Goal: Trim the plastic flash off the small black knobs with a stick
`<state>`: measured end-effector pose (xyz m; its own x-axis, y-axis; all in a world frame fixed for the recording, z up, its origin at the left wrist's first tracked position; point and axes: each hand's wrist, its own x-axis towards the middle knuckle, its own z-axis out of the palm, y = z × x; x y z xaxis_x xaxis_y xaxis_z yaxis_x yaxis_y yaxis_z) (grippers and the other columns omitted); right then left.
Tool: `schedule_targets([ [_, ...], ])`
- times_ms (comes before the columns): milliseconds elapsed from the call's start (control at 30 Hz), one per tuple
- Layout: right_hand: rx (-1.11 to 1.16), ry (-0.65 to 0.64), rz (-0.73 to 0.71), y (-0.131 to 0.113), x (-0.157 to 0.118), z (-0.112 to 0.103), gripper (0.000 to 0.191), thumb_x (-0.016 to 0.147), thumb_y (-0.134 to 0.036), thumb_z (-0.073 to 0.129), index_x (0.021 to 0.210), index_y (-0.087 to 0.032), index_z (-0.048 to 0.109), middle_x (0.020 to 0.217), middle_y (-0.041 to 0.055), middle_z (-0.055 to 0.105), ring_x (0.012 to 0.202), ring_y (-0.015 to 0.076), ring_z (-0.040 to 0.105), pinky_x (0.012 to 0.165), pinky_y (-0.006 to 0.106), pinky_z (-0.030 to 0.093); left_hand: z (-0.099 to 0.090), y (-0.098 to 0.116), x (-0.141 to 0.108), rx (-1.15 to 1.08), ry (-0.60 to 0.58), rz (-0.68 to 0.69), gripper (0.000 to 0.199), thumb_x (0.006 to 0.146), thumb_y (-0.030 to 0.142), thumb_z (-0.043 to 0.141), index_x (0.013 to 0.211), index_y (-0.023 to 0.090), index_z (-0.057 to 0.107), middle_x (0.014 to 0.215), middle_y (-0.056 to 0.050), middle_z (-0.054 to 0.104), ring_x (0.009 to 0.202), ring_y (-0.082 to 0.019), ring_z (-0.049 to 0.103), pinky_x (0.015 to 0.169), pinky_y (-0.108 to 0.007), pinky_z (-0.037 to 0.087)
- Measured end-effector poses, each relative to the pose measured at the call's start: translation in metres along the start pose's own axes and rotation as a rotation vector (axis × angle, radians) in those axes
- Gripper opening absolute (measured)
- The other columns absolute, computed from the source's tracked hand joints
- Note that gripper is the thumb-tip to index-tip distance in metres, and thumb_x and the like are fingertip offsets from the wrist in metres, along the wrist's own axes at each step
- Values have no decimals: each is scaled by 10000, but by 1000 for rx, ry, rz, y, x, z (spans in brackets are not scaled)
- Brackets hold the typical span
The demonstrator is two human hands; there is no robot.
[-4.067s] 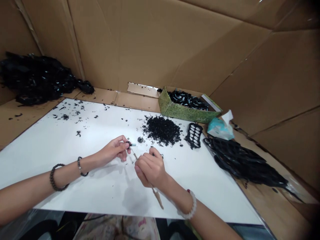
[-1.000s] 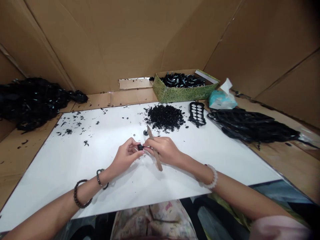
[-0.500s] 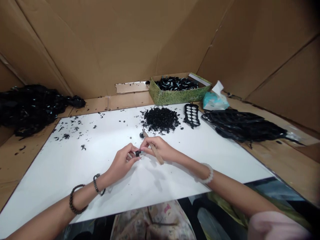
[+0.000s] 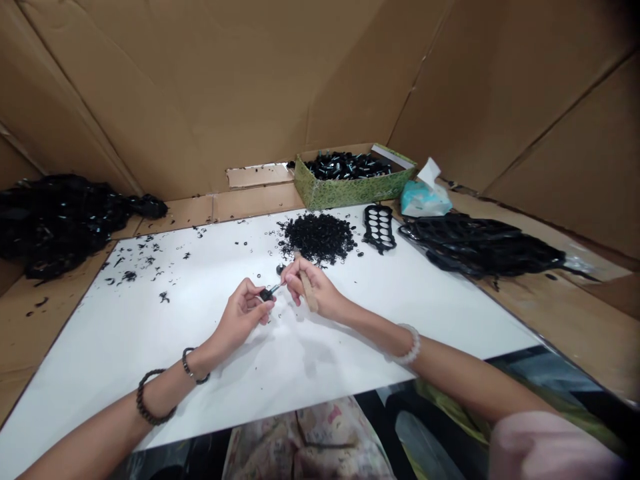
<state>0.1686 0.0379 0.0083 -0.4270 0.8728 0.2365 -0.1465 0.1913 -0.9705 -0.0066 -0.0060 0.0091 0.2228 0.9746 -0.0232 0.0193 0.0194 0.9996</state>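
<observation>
A small black-and-silver pin (image 4: 268, 293) is pinched by the left hand (image 4: 242, 317), with the right hand (image 4: 313, 289) held just beside it around a wooden stick (image 4: 309, 298), while a heap of black rubber rings (image 4: 317, 238) and a green box (image 4: 350, 192) of black parts are left piled.

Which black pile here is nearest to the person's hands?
The heap of small black rings on the white sheet, just beyond the right hand; the other heaps lie off the sheet, farther away.

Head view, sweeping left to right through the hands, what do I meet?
Tangled black scrap heap, left hand gripping a small black fitting, right hand holding a wooden stick, black perforated frame, black moulded strips.
</observation>
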Motion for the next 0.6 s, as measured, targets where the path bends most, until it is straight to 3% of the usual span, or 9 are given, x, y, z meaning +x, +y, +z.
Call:
schedule_targets([
  [200,137,161,-41,-9,10,-12,292,760,-406,616,721,-191,422,765,-37,521,445,25,405,441,207,408,0,-5,2,-53,-11,13,336,752,351,628,781,209,325,781,20,591,467,-46,504,497,-209,397],
  [367,261,291,-28,-21,18,-29,298,703,-351,685,677,-190,436,719,-42,523,463,24,349,467,190,392,0,-5,3,-59,-12,-5,340,744,348,635,784,210,327,741,26,588,467,-47,508,478,-201,423],
  [600,248,426,-84,-36,27,-63,259,694,-258,681,632,-185,441,695,-37,512,444,24,276,395,150,291,1,-3,3,-101,-13,-22,359,718,372,654,792,203,345,753,17,572,487,-54,516,450,-196,430],
])
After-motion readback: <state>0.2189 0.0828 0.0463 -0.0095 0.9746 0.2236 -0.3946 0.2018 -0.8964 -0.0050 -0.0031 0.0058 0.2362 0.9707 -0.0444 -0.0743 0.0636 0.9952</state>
